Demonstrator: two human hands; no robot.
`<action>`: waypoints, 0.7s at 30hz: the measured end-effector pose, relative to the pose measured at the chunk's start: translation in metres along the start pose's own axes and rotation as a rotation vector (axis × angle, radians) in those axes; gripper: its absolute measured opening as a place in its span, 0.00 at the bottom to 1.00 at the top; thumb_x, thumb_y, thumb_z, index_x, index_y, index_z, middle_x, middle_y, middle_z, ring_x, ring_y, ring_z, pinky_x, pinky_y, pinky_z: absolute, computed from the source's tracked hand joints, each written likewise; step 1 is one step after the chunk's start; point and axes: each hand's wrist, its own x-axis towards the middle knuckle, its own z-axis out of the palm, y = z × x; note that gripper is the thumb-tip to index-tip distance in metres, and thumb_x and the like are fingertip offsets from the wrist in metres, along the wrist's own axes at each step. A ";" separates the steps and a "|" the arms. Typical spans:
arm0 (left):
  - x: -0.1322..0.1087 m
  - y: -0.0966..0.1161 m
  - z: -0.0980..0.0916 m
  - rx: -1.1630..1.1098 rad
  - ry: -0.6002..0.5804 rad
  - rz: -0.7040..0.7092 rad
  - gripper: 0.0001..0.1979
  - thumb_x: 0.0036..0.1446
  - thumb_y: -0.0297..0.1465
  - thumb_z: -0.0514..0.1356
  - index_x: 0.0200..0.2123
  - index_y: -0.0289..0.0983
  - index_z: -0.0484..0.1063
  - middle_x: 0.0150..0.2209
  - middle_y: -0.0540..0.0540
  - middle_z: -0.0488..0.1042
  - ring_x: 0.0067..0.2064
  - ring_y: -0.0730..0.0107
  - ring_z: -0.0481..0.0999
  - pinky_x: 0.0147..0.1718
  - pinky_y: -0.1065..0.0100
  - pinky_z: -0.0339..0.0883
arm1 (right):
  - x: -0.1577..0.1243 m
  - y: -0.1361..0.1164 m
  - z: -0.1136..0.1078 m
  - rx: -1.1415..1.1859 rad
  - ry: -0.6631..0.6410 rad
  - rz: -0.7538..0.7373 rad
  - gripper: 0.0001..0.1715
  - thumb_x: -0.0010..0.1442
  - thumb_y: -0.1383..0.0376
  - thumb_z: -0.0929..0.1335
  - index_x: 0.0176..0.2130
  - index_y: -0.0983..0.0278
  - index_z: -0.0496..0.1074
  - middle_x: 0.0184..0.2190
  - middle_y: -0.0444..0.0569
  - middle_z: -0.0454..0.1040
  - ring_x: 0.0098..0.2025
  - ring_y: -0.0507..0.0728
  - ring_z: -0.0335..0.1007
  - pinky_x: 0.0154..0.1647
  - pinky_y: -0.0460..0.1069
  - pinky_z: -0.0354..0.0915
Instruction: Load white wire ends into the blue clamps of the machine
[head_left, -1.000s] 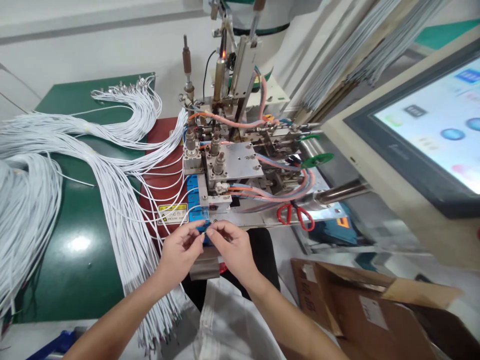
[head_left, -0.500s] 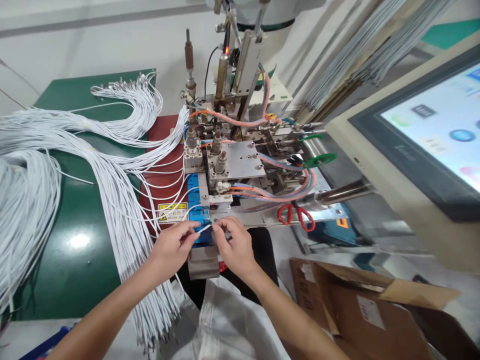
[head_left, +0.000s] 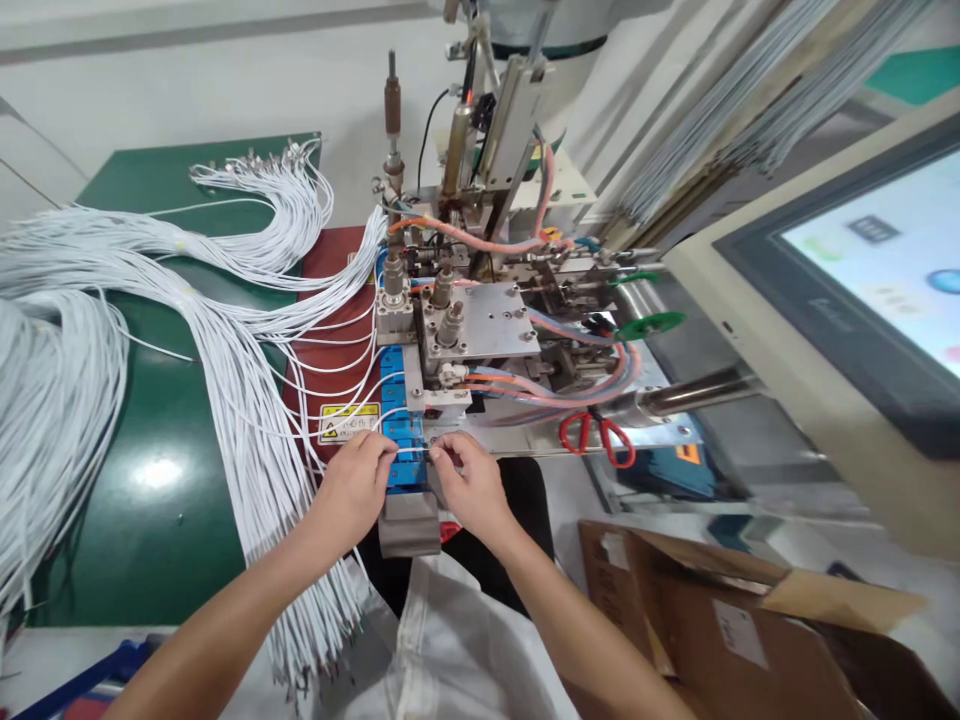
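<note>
Between my two hands a short stretch of white cable lies level across the blue slotted fixtures at the machine's front. My left hand is closed, pinching the cable at the left side of the fixtures. At their right side, my right hand pinches the cable's end between thumb and forefinger; the tip is mostly hidden by the fingers. Further white cables sit in the fixtures behind and run left to a large bundle.
A metal machine with hoses stands ahead. Red-handled scissors lie at its front right edge. A screen juts in from the right, above cardboard boxes. The green table holds more cable bundles.
The cable went from slanting to level and now lies along the blue fixtures. My left hand has turned slightly and come down flatter beside them. The view has shifted slightly.
</note>
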 end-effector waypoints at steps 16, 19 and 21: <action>-0.002 -0.008 0.006 -0.031 0.108 0.126 0.08 0.57 0.23 0.52 0.34 0.36 0.70 0.33 0.47 0.72 0.36 0.70 0.72 0.39 0.66 0.67 | 0.017 0.007 -0.004 -0.260 -0.011 -0.381 0.17 0.61 0.62 0.58 0.23 0.62 0.62 0.23 0.46 0.64 0.29 0.54 0.60 0.34 0.49 0.57; -0.002 -0.008 0.007 -0.038 0.117 0.133 0.08 0.57 0.23 0.52 0.34 0.36 0.70 0.33 0.47 0.72 0.36 0.70 0.72 0.39 0.66 0.68 | 0.015 0.011 0.007 -0.145 0.049 -0.328 0.18 0.61 0.64 0.57 0.21 0.62 0.56 0.20 0.43 0.59 0.26 0.53 0.57 0.30 0.48 0.55; -0.003 -0.009 0.009 -0.027 0.126 0.136 0.08 0.57 0.23 0.51 0.34 0.36 0.70 0.33 0.46 0.72 0.36 0.70 0.72 0.39 0.66 0.68 | 0.012 0.013 0.015 -0.029 0.081 -0.239 0.18 0.61 0.65 0.56 0.20 0.61 0.52 0.19 0.41 0.55 0.24 0.52 0.55 0.27 0.47 0.54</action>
